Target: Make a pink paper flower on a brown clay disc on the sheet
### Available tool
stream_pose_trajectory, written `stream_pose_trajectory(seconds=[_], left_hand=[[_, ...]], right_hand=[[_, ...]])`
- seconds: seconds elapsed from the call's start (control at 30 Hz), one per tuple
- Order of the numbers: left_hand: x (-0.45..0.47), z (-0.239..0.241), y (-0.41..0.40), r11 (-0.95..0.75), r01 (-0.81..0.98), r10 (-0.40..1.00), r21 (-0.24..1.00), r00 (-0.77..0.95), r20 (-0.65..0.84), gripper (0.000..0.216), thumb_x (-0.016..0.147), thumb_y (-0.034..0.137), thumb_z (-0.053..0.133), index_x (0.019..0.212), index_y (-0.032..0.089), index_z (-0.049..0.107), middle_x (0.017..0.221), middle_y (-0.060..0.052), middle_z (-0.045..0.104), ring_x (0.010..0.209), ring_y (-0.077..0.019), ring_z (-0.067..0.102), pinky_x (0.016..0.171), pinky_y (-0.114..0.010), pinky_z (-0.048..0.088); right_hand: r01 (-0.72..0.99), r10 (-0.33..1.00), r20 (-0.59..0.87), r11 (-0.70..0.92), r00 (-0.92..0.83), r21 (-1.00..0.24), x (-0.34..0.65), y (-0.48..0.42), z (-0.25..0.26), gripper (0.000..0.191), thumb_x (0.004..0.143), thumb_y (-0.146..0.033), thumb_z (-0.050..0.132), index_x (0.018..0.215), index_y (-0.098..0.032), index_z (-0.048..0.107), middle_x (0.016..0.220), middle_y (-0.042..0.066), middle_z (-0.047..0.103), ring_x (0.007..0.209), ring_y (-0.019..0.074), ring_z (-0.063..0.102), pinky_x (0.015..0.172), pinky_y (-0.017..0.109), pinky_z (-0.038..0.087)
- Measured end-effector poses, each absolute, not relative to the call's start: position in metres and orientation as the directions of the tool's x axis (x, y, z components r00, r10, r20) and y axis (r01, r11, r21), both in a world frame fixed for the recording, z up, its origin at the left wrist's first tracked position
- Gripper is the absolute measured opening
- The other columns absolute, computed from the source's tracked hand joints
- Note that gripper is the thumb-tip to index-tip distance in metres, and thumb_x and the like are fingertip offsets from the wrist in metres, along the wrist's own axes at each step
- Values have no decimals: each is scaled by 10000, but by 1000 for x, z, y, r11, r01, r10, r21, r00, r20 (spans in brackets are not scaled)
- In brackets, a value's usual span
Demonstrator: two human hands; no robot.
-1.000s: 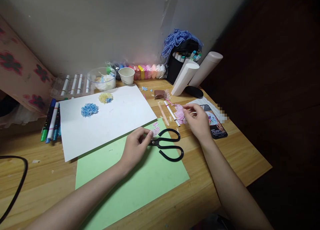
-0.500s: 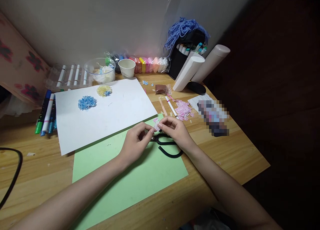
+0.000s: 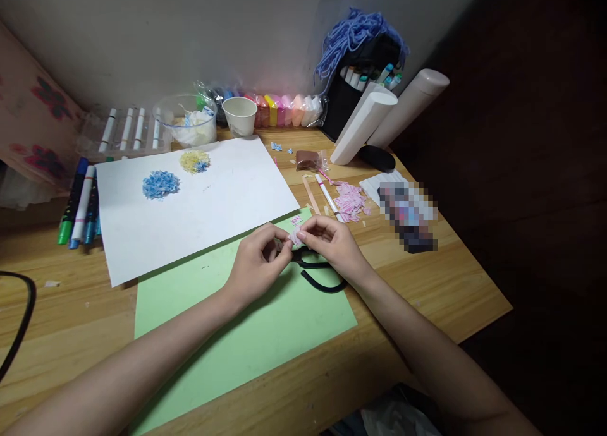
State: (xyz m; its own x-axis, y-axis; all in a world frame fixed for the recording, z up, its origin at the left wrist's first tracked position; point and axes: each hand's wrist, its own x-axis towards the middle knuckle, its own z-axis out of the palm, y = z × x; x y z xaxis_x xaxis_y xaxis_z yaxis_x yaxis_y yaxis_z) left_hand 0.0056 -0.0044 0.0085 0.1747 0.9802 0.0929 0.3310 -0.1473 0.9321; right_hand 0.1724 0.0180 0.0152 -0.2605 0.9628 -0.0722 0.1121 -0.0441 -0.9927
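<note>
Between the fingertips of both hands is a small pink and white paper piece (image 3: pixel 294 235). My left hand (image 3: pixel 260 256) pinches it from the left, fingers curled. From the other side my right hand (image 3: pixel 334 243) grips it between thumb and index finger. Black-handled scissors (image 3: pixel 323 289) lie below my right hand on a green sheet (image 3: pixel 227 347); their blades are hidden by my left hand. A few pink bits (image 3: pixel 296 220) show just beyond the fingertips. To the right rests a heap of pink paper scraps (image 3: pixel 349 201).
White paper (image 3: pixel 227 196) carries a blue shred clump (image 3: pixel 161 185) and a yellow one (image 3: pixel 193 162). Beside the pink heap lie a white marker (image 3: pixel 327 193) and a wooden stick (image 3: pixel 311 193). Behind stand a paper cup (image 3: pixel 239 117), a clear bowl (image 3: pixel 184 120) and a white bottle (image 3: pixel 364 127).
The view has shifted slightly. Both hands stay together over the scissors, with the fingers moving a little on the paper piece.
</note>
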Motion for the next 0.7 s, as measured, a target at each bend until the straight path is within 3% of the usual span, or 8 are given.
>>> stream_pose_trajectory(seconds=[0.47,0.57,0.7], left_hand=[[7,9,-6,-160,299,983,941,136,124,109,823,267,605,779,168,607,667,26,530,506,-68,388,503,-214,334],[6,8,-5,-137,318,987,938,122,103,147,849,294,582,778,168,607,634,28,506,520,-78,398,512,-220,332],[5,8,-4,-116,328,989,937,128,78,120,872,266,541,827,174,605,654,25,514,542,-86,418,535,-227,344]], right_hand=[[151,973,-43,-9,-228,-989,173,18,15,212,753,-382,675,741,-189,588,710,-1,610,674,125,579,640,247,482],[240,973,53,108,-226,-965,173,14,16,142,795,-321,650,782,-185,613,739,5,613,664,116,566,592,236,456],[401,891,352,445,-285,-801,175,11,19,10,817,-192,628,815,-195,637,776,9,617,670,114,546,554,237,424]])
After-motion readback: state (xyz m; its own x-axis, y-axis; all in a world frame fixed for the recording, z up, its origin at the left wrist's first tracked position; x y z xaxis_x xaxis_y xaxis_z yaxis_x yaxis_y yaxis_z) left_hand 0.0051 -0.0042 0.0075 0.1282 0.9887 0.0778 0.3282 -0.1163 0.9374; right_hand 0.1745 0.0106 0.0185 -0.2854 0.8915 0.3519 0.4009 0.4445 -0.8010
